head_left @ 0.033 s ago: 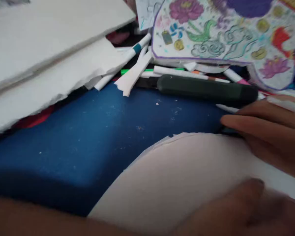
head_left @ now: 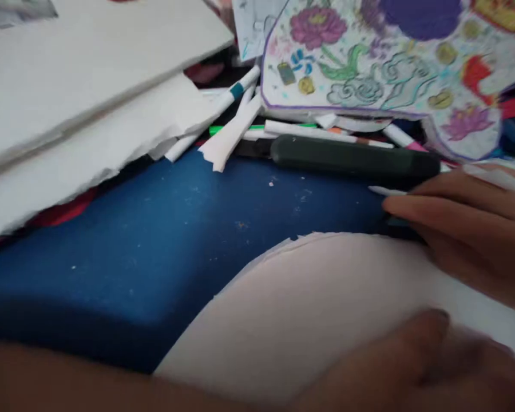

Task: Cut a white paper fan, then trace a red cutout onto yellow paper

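"Two hands in the head view, yes? Where do they sit?"

"Both at the lower right, on a pale pink paper sheet (head_left: pixel 292 320) with a torn edge. The right hand (head_left: pixel 467 229) lies at the sheet's far edge, fingers pointing left. The left hand (head_left: pixel 412 357) is lower down, its arm running along the bottom of the view."

"Is either one holding something?"

"I can't tell. The right fingers are stretched out and close together, with something dark under the tips. The left hand is blurred, curled over the sheet."

"And the long dark green tube (head_left: pixel 352 157)?"

"It lies crosswise, running left to right, along the far side of a blue board (head_left: pixel 111 269). Its right end is just beyond the right fingertips, so the right hand is nearer. Behind it are loose markers (head_left: pixel 236 91) and a flower drawing (head_left: pixel 369 57)."
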A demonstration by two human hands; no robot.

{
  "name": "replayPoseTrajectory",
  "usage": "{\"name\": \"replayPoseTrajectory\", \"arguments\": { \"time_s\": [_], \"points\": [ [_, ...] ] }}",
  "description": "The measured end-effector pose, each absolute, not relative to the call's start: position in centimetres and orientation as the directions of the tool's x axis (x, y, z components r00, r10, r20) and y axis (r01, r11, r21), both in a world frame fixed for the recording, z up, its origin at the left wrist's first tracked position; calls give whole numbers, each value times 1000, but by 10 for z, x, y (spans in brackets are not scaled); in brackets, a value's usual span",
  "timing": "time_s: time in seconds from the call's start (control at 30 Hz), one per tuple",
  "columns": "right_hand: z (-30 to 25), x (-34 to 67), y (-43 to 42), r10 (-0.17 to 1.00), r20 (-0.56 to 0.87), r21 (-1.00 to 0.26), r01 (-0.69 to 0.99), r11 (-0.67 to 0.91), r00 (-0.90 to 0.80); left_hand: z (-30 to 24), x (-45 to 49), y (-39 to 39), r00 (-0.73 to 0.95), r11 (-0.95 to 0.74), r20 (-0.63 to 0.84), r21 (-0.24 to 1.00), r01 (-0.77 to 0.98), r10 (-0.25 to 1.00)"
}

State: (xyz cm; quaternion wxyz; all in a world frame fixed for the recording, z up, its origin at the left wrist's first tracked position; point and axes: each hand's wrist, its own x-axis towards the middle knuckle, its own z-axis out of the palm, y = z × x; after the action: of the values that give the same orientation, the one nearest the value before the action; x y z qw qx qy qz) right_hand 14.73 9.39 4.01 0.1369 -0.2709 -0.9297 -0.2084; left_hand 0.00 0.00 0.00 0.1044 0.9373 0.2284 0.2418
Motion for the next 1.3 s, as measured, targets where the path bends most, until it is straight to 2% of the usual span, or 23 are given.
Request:
{"name": "replayPoseTrajectory", "arguments": {
  "time_s": [0.07,0.13,0.23,0.3,0.4,0.47,0.53,0.63,0.73,0.83,0.93,1.13,1.3],
  "points": [
    [42,145,94,479,428,376,633,677,-767,24,-17,16,786,-893,427,259,368,448],
    [46,142,94,472,479,430,667,609,-740,44,-35,33,770,-887,449,142,441,454],
    [52,136,92,441,551,458,698,550,-709,62,-60,52,747,-783,415,-119,611,520],
    [56,132,89,430,603,440,730,523,-672,68,-73,56,710,-700,337,-172,693,619],
    [61,127,83,421,661,398,766,506,-621,72,-82,55,624,-626,164,-50,779,764],
    [63,126,80,415,675,367,765,529,-610,74,-84,54,540,-539,39,139,831,841],
    [65,127,77,405,682,340,755,561,-608,77,-85,56,434,-363,-126,374,854,892],
    [64,128,73,392,669,287,706,647,-631,86,-86,59,358,-39,-380,637,770,853],
    [62,129,70,402,601,211,622,754,-691,97,-86,56,349,189,-469,775,603,811],
    [62,130,68,439,471,130,553,823,-765,105,-84,49,370,322,-516,820,473,773],
    [67,130,66,478,341,37,520,854,-810,107,-85,43,370,305,-510,819,486,777],
    [74,129,63,424,410,41,481,876,-807,105,-89,39,457,227,-453,855,467,765],
    [73,130,62,435,373,-6,467,884,-819,95,-83,30,405,227,-398,884,408,823]
  ]
}}
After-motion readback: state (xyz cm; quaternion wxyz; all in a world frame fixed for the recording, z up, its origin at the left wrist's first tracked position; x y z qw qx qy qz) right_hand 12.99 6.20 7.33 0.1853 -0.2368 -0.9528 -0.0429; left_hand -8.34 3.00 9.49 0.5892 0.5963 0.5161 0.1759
